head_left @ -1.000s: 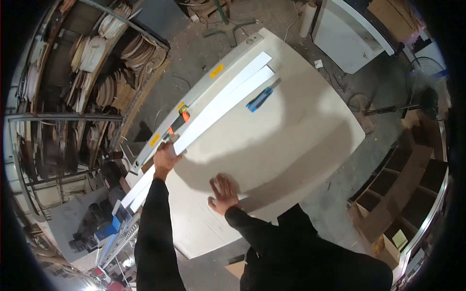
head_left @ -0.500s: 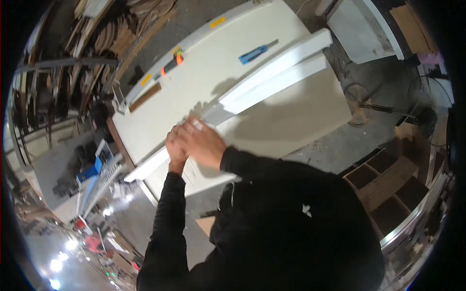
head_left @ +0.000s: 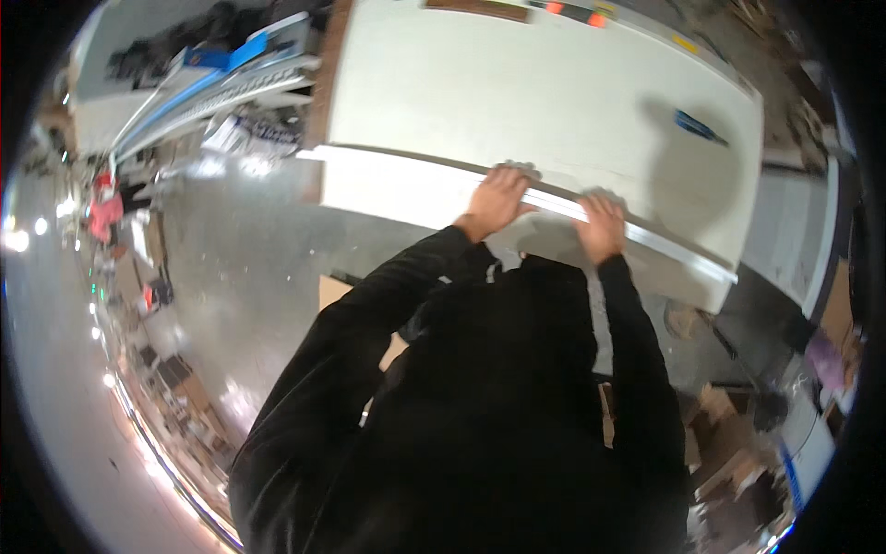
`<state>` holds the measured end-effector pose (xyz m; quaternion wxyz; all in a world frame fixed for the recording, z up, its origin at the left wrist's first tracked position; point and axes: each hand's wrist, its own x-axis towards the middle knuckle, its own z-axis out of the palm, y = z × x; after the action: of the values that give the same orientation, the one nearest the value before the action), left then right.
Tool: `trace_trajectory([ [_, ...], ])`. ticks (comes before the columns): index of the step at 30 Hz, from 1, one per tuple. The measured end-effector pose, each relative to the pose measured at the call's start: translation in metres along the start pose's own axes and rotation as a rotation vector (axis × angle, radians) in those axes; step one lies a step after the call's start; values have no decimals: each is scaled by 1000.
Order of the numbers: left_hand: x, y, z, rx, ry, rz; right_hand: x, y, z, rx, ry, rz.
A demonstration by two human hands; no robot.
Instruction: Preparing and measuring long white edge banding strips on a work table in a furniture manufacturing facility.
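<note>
A long, narrow white strip [head_left: 660, 240] lies along the near part of a white-topped table [head_left: 443, 92]. My left hand [head_left: 498, 198] rests over the strip near its middle, fingers bent over the far edge. A short way to the right, my right hand [head_left: 602, 226] grips the same strip, its fingers also curled over the far side. A small gap with bare strip shows between the hands. The undersides of both hands are hidden. Beyond my right hand, a blue utility knife [head_left: 699, 126] lies on the tabletop.
An orange-and-black tool [head_left: 577, 12] and a brown wooden strip [head_left: 477, 8] lie at the table's far side. Metal profiles [head_left: 217, 97] with blue pieces stand at the left. Cardboard boxes [head_left: 724, 439] sit on the floor at the lower right.
My hands, earlier together on the strip with one over the other, are now apart, the right one farther right. My view has turned, so the table now appears higher up.
</note>
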<state>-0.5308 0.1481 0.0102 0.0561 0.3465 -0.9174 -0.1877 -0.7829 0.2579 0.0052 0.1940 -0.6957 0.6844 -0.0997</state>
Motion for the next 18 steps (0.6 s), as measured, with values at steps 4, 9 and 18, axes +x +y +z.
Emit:
trace_trajectory([
  [4, -29, -44, -9, 134, 18, -53, -18, 15, 9, -112, 57, 17],
  [9, -93, -169, -61, 247, -16, -183, -5, -9, 0, -240, -21, 77],
  [18, -211, -333, -145, -189, 267, -773, -11, -17, 5, -228, -59, 194],
])
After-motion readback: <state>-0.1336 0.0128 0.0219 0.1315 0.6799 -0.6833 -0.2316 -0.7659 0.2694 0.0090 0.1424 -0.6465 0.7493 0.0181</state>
